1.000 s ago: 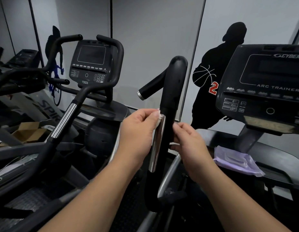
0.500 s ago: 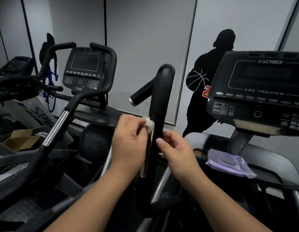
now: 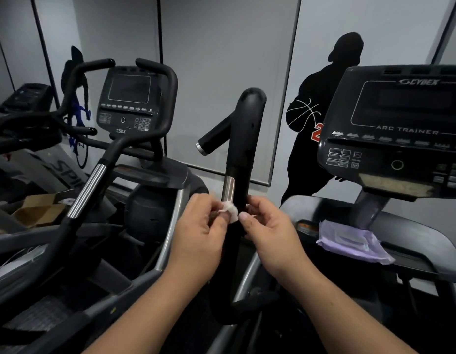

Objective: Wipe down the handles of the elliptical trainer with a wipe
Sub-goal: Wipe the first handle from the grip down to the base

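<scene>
My left hand (image 3: 196,233) pinches a small bunched white wipe (image 3: 230,210) against the upright handle (image 3: 241,180) of the Arc Trainer, at the lower end of its silver sensor strip (image 3: 227,188). My right hand (image 3: 267,233) closes round the far side of the same black post, thumb forward, fingers curled behind it, steadying it; whether it also catches an edge of the wipe I cannot tell. Both hands sit at one level on the handle, just below the bare part of the metal strip and well below the rounded top and the short side grip (image 3: 213,136) that juts out to the left.

By my reckoning the job is at an early or middle stage. The wipe is working one band of this one handle; nothing visible tells whether the black upper section, the side grip or the curved lower stretch below my hands has been cleaned, since no sheen or streak shows on them. The trainer's other handle is out of view, so it remains to be accounted for.

A purple wipe packet (image 3: 352,242) lies on the dark ledge under the console (image 3: 400,129) to my right, near at hand for a fresh sheet. A second machine (image 3: 130,103) stands to my left before the grey wall panels.
</scene>
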{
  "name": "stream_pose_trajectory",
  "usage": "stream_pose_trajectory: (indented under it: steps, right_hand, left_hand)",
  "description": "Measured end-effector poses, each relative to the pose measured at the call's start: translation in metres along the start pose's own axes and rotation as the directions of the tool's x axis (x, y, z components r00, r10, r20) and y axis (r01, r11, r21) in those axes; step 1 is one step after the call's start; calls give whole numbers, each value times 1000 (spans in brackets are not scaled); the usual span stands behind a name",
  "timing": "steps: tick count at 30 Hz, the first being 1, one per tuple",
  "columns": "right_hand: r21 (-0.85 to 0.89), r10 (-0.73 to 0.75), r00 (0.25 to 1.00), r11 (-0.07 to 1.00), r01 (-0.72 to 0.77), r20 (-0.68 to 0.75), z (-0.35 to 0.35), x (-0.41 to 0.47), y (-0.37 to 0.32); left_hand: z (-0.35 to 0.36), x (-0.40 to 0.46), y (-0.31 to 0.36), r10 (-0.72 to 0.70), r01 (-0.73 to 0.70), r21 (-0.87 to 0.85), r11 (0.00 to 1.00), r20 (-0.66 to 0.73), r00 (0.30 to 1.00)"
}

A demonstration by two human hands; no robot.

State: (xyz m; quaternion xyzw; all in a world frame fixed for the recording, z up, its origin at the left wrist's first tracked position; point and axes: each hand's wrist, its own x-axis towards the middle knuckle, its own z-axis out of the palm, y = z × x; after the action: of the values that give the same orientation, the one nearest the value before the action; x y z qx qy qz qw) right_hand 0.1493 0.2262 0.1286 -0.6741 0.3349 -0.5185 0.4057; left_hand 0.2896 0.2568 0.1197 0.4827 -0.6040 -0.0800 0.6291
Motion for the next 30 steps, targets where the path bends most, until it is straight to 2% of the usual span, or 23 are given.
stream_pose_trajectory:
  steps: [2, 7, 11, 15, 19, 22, 23, 26, 30]
  right_hand:
    - [-28, -32, 999, 999, 32, -11, 0, -1, 2]
    - [-106, -13, 999, 994, 10, -29, 1, -2, 7]
    - [-117, 9, 999, 993, -13, -35, 1, -4, 4]
    - [-133, 18, 999, 991, -24, -41, 1, -4, 5]
    - [-133, 9, 999, 991, -14, -41, 2, -5, 5]
    - [-140, 17, 999, 990, -21, -33, 1, -6, 6]
    - [-145, 15, 999, 989, -19, -30, 0, -6, 6]
    - [-135, 0, 1000, 991, -4, -29, 0, -9, 3]
    - [-149, 15, 999, 989, -21, -42, 0, -7, 4]
  left_hand:
    - [-3, 1, -3, -77, 75, -70, 995, -13, 997]
    - [5, 1, 10, 75, -75, 24, 997, -8, 997]
    - [1, -5, -8, -101, 98, -72, 993, -37, 994]
    - [-2, -9, -4, -24, 24, 29, 999, -10, 1000]
    - [-3, 0, -5, -122, 121, -74, 990, -5, 993]
    - [-3, -7, 0, -51, 50, -22, 998, -45, 998]
    - [-2, -14, -3, -65, 64, -25, 998, -42, 997]
    - [-1, -22, -5, -226, 224, -124, 967, -3, 974]
    - [-2, -4, 1, -203, 194, -200, 960, -27, 979]
